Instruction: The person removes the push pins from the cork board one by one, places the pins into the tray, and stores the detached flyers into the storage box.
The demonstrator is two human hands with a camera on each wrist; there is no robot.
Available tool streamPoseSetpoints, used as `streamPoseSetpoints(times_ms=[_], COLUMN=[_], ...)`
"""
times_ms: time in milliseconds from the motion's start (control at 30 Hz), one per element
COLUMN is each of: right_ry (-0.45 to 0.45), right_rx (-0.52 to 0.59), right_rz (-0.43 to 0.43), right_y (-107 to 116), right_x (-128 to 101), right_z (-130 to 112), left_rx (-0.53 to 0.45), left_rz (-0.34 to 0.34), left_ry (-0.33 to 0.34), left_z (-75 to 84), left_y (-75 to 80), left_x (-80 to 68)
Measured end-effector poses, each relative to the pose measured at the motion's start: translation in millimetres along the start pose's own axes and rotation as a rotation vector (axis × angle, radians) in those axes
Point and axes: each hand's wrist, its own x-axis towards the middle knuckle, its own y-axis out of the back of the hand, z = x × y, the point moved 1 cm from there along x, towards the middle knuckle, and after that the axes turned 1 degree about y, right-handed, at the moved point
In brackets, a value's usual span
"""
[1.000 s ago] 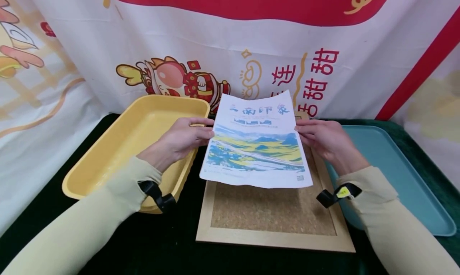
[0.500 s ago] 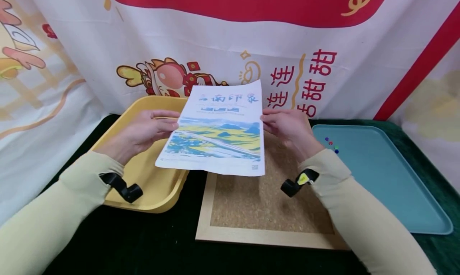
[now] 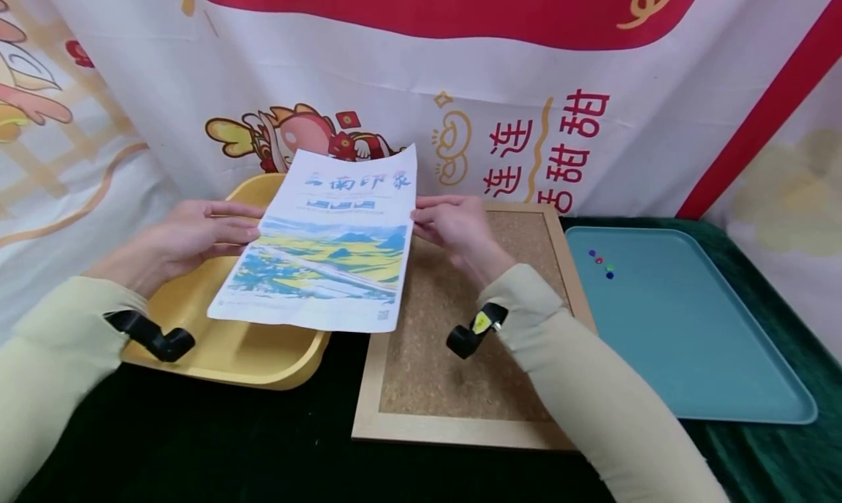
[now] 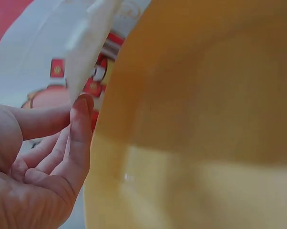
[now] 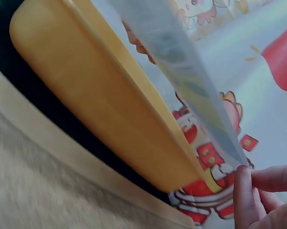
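A printed paper sheet (image 3: 322, 247), with blue lettering above a blue and yellow landscape, is held up between both hands. My left hand (image 3: 187, 241) pinches its left edge between thumb and fingers; the left wrist view shows the fingertips meeting on the paper (image 4: 88, 47). On the opposite edge, my right hand (image 3: 460, 234) pinches the sheet the same way. The paper overlaps the yellow tray (image 3: 263, 371) and the left side of the framed cork board (image 3: 434, 386) in the head view. In the right wrist view it hangs above the tray's rim.
To the right lies a blue tray (image 3: 697, 327) with several small coloured pins (image 3: 600, 260) near its upper left corner. Dark green cloth (image 3: 217, 437) covers the table. A white and red printed curtain (image 3: 395, 72) hangs close behind the trays and board.
Both hands have carried the paper leftward from over the cork board to over the yellow tray. More of the board and the pins in the blue tray now show.
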Motion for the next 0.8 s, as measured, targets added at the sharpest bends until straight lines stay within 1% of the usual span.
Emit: streamPoseSetpoints(times_ms=[233,367,600,800], right_ry=[-0.001,0.006,0.033,0.026], right_rx=[0.015,0.000,-0.035,-0.080], right_rz=[-0.008,-0.008,0.062,0.082], right_y=[-32,-47,-71,-84], right_x=[7,9,9,6], right_z=[11,18,25,26], left_rx=[0.034,0.083,0.207,0.246], left_rz=[-0.003,0.025,0.075,0.084], left_ry=[0.020,0.031,0.042,0.047], left_z=[-10.1,-15.7,-23.6,-25.2], left_y=[27.3,39.8,59.6,71.4], left_x=[-4.1,-6.6,-11.7,-18.0])
